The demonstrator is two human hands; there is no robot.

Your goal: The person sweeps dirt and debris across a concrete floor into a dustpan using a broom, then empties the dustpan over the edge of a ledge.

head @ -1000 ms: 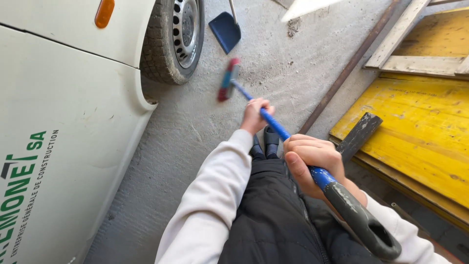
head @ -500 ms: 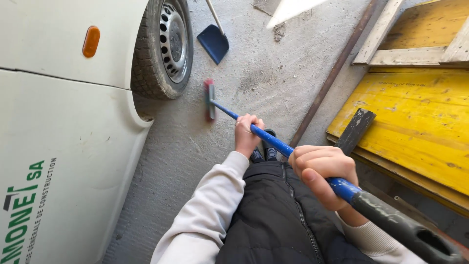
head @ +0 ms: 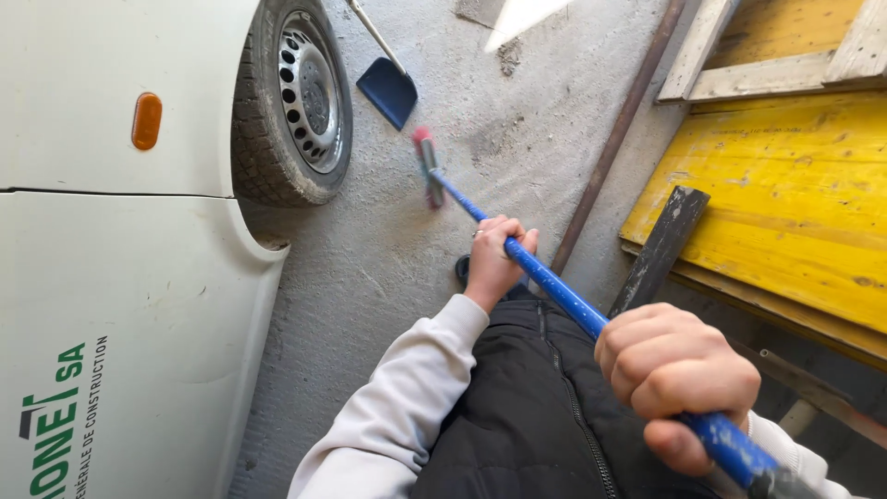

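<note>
floor: rough concrete | boards: worn yellow-painted wood | broom handle: glossy blue, speckled

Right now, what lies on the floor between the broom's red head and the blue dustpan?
Only bare grey concrete floor separates the red broom head from the blue dustpan, in the head view.

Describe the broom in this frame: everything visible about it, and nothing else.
The broom has a long, straight blue handle, speckled with pale marks, running diagonally from lower right to upper left. Its head, blurred, looks red with a grey back and sits on the concrete floor just below a blue dustpan, apart from it. The left hand grips the shaft midway; the right hand is closed around it near the upper end, where a dark grip starts at the frame's edge.
</note>
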